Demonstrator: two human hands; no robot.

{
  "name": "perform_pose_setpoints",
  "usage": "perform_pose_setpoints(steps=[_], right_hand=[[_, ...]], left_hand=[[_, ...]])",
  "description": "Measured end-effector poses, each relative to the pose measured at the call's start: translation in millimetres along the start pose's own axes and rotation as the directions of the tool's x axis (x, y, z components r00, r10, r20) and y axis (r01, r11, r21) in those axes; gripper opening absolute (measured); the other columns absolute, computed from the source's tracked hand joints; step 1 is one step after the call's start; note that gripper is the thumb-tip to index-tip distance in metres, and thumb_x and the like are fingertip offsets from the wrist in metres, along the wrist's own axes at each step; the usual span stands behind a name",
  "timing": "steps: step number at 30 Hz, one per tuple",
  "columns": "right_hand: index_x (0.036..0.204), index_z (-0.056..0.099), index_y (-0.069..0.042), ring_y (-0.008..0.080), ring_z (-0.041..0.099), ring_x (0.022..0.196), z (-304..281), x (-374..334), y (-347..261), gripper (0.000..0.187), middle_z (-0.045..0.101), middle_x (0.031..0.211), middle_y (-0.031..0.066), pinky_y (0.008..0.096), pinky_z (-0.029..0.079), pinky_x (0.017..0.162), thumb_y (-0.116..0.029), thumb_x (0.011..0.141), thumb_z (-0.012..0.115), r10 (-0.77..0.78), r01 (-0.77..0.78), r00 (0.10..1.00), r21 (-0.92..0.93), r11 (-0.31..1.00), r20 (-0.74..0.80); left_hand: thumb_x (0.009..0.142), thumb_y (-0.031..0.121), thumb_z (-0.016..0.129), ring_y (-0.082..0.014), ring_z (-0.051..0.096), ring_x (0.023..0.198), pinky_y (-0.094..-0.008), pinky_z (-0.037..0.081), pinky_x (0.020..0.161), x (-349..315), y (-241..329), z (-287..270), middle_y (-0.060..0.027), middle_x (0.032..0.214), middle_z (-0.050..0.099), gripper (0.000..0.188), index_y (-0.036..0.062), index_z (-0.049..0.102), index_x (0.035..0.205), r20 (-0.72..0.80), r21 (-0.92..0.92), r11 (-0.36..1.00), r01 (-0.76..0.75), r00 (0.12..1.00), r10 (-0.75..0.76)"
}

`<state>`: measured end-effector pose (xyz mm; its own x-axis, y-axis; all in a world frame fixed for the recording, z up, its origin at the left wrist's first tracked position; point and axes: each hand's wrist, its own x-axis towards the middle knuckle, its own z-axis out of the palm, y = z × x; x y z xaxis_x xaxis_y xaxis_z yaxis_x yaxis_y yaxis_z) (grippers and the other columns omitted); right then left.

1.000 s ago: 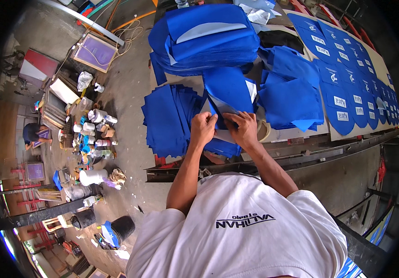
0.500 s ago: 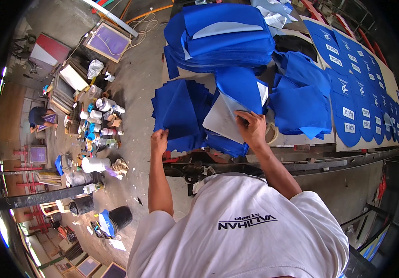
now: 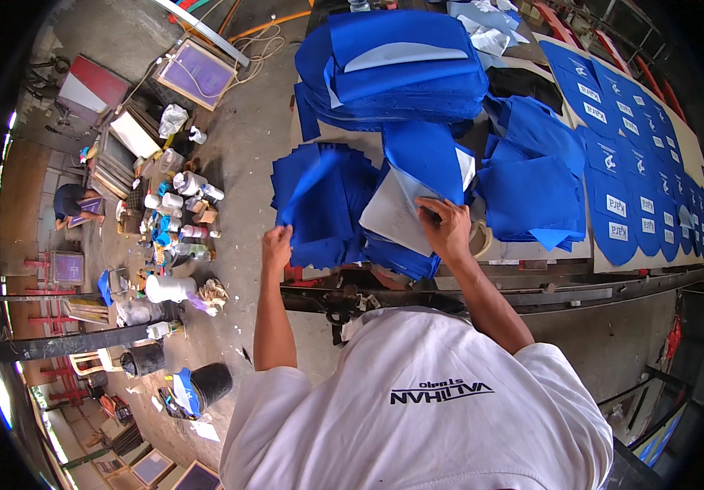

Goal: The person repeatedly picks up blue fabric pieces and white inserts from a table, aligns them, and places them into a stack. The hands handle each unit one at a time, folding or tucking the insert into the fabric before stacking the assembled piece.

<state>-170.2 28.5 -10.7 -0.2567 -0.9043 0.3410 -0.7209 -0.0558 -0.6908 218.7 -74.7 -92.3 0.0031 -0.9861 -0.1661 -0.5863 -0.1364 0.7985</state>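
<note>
At the near left corner of the left stack of blue fabric sheets [image 3: 319, 196], my left hand [image 3: 277, 247] has its fingers closed on a sheet's corner. That sheet is slightly blurred and lies over the stack. My right hand [image 3: 446, 226] is over the middle stack of blue sheets [image 3: 405, 260], thumb and fingers pinched at the edge of a sheet. Part of this blue sheet [image 3: 425, 155] is turned so that a pale whitish surface [image 3: 389, 214] shows on the hand's near left. My right fingertips are partly hidden.
A thick pile of blue pieces [image 3: 401, 73] lies behind the stacks, and another blue stack [image 3: 532, 188] to the right. Printed blue pieces [image 3: 613, 180] cover a board at far right. On the floor at left are bottles, tubs [image 3: 170, 288] and frames; a person [image 3: 74, 202] crouches farther off.
The sheet at my left hand, earlier folded up in a triangle with its crease showing, has come down flatter on the left stack. My right hand has hardly moved.
</note>
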Motion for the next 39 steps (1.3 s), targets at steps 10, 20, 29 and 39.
perform_pose_setpoints(steps=[10,20,29,39], right_hand=[[0.102,0.075,-0.017,0.0227,0.067,0.083,-1,-1,8,0.018,0.075,0.098,0.0027,0.0369,0.041,0.077,-0.017,0.084,0.071,0.014,-0.014,0.999,-0.002,1.000,0.039],[0.129,0.065,-0.018,0.0216,0.061,0.073,3,-4,14,0.045,0.072,0.096,0.0073,0.0373,0.040,0.078,-0.013,0.085,0.074,-0.061,0.068,0.996,0.103,0.992,-0.069],[0.133,0.057,-0.008,0.0278,0.067,0.072,-1,-3,-1,0.053,0.069,0.086,0.0136,0.0391,0.050,0.067,-0.015,0.084,0.076,0.025,-0.030,0.999,0.213,0.977,0.022],[0.097,0.073,-0.006,0.0273,0.070,0.090,-7,-2,4,0.015,0.074,0.099,0.0073,0.0406,0.046,0.081,-0.017,0.087,0.069,-0.001,-0.048,0.982,0.254,0.966,0.189]], left_hand=[[0.090,0.026,0.063,-0.0107,0.041,0.043,-0.0265,0.038,0.042,6,-2,5,-0.0055,0.063,0.054,0.025,0.0026,0.060,0.081,0.156,-0.228,0.836,0.500,0.866,-0.476],[0.090,0.038,0.072,-0.0160,0.059,0.066,-0.0313,0.049,0.062,-8,16,17,-0.0061,0.071,0.062,0.040,0.0001,0.063,0.084,-0.401,0.288,0.956,0.046,0.913,0.078],[0.097,0.030,0.067,-0.0100,0.063,0.072,-0.0234,0.053,0.066,-75,206,142,-0.0035,0.077,0.064,0.032,0.0007,0.059,0.088,0.208,-0.596,0.802,-0.051,0.954,0.215],[0.097,0.029,0.067,-0.0132,0.067,0.067,-0.0268,0.057,0.065,-60,212,143,-0.0060,0.076,0.066,0.031,0.0007,0.064,0.084,0.379,-0.677,0.698,0.232,0.923,0.061]])
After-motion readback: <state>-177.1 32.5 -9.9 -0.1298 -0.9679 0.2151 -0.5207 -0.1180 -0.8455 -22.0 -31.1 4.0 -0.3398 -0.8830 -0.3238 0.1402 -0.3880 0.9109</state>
